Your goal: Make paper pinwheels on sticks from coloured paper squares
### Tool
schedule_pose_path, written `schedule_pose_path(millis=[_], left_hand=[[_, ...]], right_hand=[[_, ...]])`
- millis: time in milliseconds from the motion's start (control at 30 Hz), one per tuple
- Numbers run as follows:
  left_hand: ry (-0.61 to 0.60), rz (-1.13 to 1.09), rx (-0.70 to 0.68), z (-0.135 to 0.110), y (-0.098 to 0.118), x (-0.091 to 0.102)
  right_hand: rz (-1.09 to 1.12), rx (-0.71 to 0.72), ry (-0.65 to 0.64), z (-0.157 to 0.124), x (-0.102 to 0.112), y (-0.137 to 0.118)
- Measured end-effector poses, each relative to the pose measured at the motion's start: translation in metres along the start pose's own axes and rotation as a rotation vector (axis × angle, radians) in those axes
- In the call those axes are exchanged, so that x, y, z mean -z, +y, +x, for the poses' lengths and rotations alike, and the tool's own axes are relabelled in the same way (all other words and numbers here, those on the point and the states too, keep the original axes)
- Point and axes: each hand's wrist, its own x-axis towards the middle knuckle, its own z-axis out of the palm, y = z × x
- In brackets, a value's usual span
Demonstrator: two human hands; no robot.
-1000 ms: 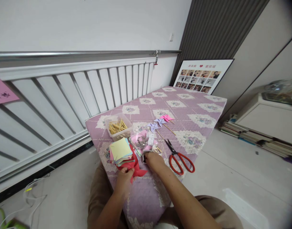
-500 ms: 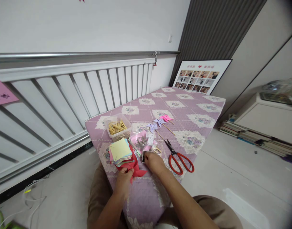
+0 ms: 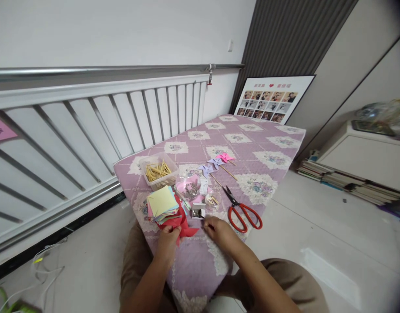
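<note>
My left hand [image 3: 169,238] pinches the red paper pinwheel [image 3: 187,231], whose folded blades lie against a stack of coloured paper squares [image 3: 162,202]. Just right of a small white box [image 3: 198,211] with tiny dark metal pieces is my right hand [image 3: 216,230]. Its fingertips are pressed together, and whatever they hold is too small to make out. Behind the box lies a clear bag of small metal pins [image 3: 190,190]. A small round container of short wooden pieces [image 3: 213,200] stands beside it.
Red-handled scissors [image 3: 240,211] lie open at the right. Finished pinwheels, two lilac [image 3: 206,170] and one pink [image 3: 224,157], rest on sticks further back. A clear plastic tub [image 3: 159,170] holds many wooden sticks. A white radiator [image 3: 98,126] runs along the table's left side.
My right hand has drawn back out of the small white box, toward me and slightly right, uncovering the metal pieces inside. My left hand stays on the red paper. The view has shifted slightly.
</note>
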Motion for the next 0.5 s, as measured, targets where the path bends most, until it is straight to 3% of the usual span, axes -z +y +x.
schedule_pose_path(millis=[233, 500], left_hand=[[-0.039, -0.138, 0.023, 0.0, -0.003, 0.001], [-0.051, -0.175, 0.061, 0.0, -0.002, 0.002]], right_hand=[[-0.025, -0.098, 0.113, -0.015, -0.001, 0.006], [-0.052, -0.071, 0.089, -0.015, -0.02, -0.004]])
